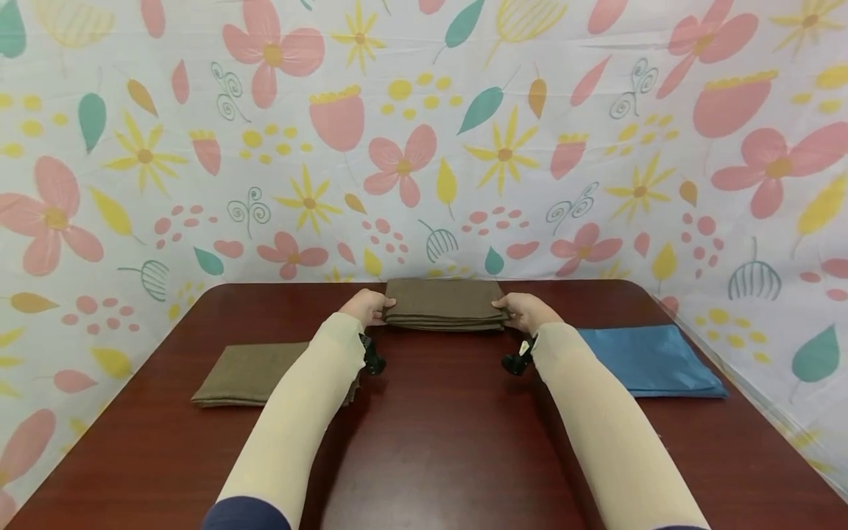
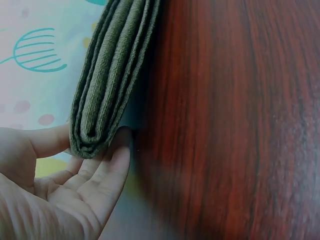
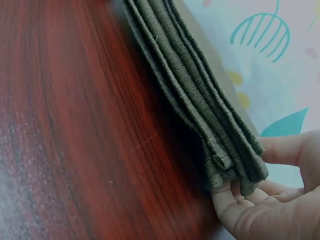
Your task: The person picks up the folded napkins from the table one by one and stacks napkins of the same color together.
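A brown cloth (image 1: 248, 372) is lying leftmost, the left hand (image 1: 366, 307) is pinching a layered cloth (image 1: 444, 300) between thumb and fingers (image 2: 116, 165) at the bench's (image 1: 424, 449) far edge, the right hand (image 1: 528, 312) is pinching the other end, presumably balancing it, and blue cloth (image 1: 656, 361) is lying rightmost.

The left fingers (image 2: 117, 164) pinch 1 end of a folded olive cloth (image 2: 111, 70).

One table (image 1: 437, 412), dark red-brown wood grain, glossy, far corners rounded, beneath left hand (image 1: 367, 308) and right hand (image 1: 528, 313); pale sheen (image 1: 457, 482) nearer the viewer than either hand. One floral wall covering (image 1: 477, 173), white with pink, yellow and teal motifs, beyond both hands.
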